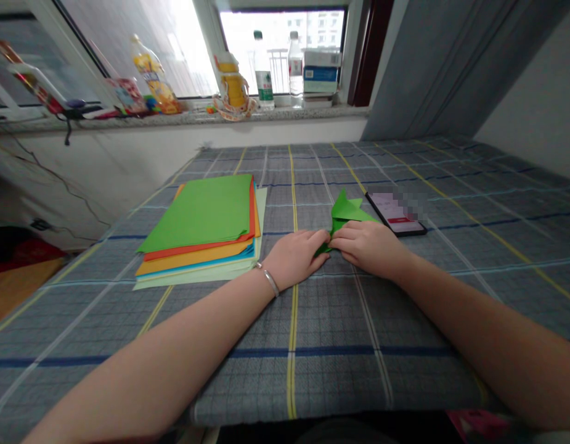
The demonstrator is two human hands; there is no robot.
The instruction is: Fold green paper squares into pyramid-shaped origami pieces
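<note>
A folded piece of green paper (352, 211) with pointed flaps lies on the checked cloth in front of me, partly covered by my fingers. My left hand (297, 258) grips its near left end, fingers closed on the paper; a silver bangle circles that wrist. From the other side my right hand (368, 248) presses and pinches the paper, its fingertips meeting those of the left. The lower part of the folded paper is hidden beneath both hands.
Left of my hands lies a stack of coloured paper (201, 206), green on top. A phone (395, 213) rests beyond my right hand. Several bottles, including a green-labelled one (265, 80), and a box (321, 71) stand on the windowsill (285, 117).
</note>
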